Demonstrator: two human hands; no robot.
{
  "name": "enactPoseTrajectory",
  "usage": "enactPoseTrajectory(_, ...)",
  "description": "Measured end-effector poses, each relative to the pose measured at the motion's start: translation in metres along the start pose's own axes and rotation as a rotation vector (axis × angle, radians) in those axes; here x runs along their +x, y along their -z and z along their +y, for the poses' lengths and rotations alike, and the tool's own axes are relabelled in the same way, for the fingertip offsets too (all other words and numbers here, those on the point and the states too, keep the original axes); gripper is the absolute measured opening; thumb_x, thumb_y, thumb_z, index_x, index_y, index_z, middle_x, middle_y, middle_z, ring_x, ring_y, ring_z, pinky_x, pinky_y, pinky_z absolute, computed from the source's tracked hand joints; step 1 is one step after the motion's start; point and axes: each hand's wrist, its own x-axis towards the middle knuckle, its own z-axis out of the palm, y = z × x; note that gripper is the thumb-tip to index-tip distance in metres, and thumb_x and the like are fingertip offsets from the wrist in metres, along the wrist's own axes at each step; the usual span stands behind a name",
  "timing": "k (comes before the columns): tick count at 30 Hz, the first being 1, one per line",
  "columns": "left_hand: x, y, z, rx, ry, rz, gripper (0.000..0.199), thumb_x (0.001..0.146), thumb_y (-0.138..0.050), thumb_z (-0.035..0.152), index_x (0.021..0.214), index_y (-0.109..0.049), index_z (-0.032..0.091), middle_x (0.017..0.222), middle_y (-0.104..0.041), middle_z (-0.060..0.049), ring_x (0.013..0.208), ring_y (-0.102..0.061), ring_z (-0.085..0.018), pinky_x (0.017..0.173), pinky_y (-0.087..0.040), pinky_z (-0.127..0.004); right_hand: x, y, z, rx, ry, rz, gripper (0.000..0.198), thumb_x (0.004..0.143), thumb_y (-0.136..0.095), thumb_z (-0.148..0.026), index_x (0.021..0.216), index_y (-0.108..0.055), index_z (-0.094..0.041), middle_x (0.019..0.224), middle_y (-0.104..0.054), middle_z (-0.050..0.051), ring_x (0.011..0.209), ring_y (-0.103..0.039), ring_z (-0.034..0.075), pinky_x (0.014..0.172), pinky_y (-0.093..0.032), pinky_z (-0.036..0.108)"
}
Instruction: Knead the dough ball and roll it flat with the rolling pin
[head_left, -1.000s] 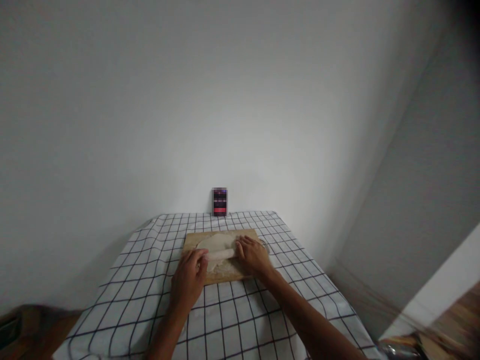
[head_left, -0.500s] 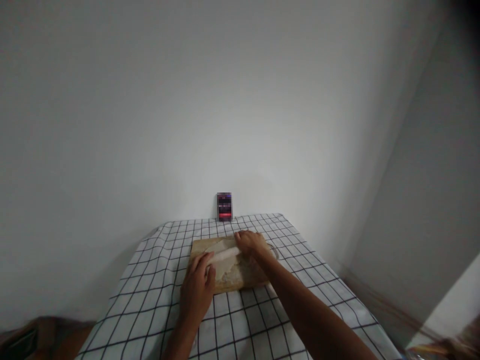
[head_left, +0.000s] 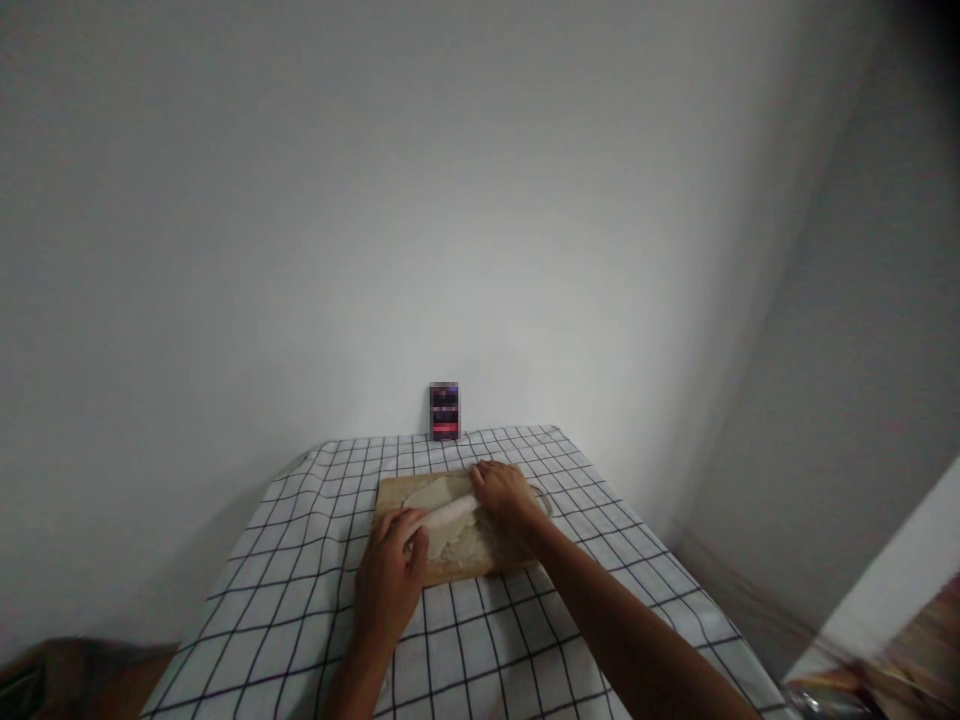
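Note:
A pale rolling pin (head_left: 450, 513) lies aslant across a flat, thin sheet of dough (head_left: 437, 492). My left hand (head_left: 391, 565) is closed over its near left end, fingers bent and thumb toward the middle. Over the far right end, my right hand (head_left: 504, 492) is wrapped, the forearm reaching in from the lower right. Both ends of the pin are hidden under the hands. Beneath the dough is a wooden board (head_left: 450, 577), with pale smears of dough or flour on its near part.
A black-and-white checked cloth (head_left: 465, 650) covers the table. At its far edge a phone-like upright screen (head_left: 445, 412), blurred out, leans by the white wall (head_left: 480, 250). A curved handle or loop (head_left: 545, 502) shows at the board's right side. Unclear shiny things (head_left: 825, 698) lie at lower right.
The rolling pin and both hands have moved slightly toward me over the dough. The whole view has shifted a little. Both hands keep their hold.

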Motion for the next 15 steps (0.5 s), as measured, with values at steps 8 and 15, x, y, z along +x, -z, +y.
enactPoseTrajectory(8, -0.001, 0.004, 0.004, -0.055, 0.002, -0.043, 0.033, 0.099, -0.047, 0.041, 0.104, -0.074, 0.024, 0.115, -0.073, -0.007, 0.112, -0.068, -0.024, 0.098, -0.058, -0.043, -0.053, -0.014, 0.016, 0.062, 0.014, 0.138, 0.046, 0.11, -0.031, -0.035, 0.134, -0.067, -0.022, 0.153, -0.059, 0.008, 0.148, -0.045, 0.023, 0.12, -0.037, 0.041)
enactPoseTrajectory(15, -0.003, 0.005, 0.007, -0.06, 0.028, -0.041, 0.033, 0.098, -0.046, 0.038, 0.117, -0.07, 0.024, 0.125, -0.07, -0.008, 0.116, -0.068, -0.023, 0.098, -0.059, -0.039, -0.024, -0.01, 0.008, 0.061, -0.004, 0.081, 0.047, 0.109, -0.03, -0.031, 0.125, -0.073, -0.019, 0.143, -0.066, 0.012, 0.137, -0.057, 0.023, 0.117, -0.039, 0.039)
